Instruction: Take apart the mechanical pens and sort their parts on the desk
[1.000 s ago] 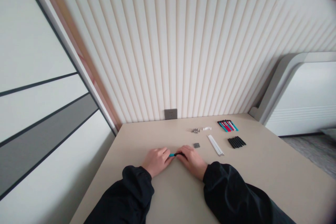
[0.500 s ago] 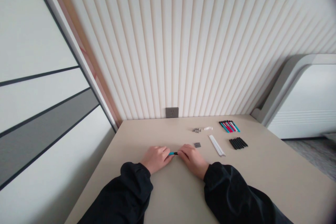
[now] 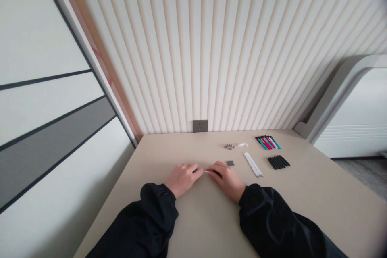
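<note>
Low over the middle of the table, my left hand point(image 3: 184, 178) is closed on a pen part, of which only a small dark piece shows between thumb and fingers. Facing it, my right hand point(image 3: 226, 178) pinches a black pen barrel point(image 3: 217, 173), partly covered by the fingers. A thin whitish piece, like a pen refill point(image 3: 206, 171), bridges the gap between the two hands. Just beyond my right hand lie small grey pieces point(image 3: 230, 163). To its right are several white refills point(image 3: 253, 164) side by side.
Black pen barrels point(image 3: 278, 162) lie in a row at the right. Behind them are coloured barrels point(image 3: 267, 142) in teal, red and white. Small metal tips point(image 3: 229, 146) and white bits point(image 3: 243, 144) sit near the back edge. A socket point(image 3: 200, 125) is on the ribbed wall.
The teal and black pen between my hands has come apart, and a thin whitish piece now shows in the gap. My hands are slightly farther apart. The view has shifted a little.
</note>
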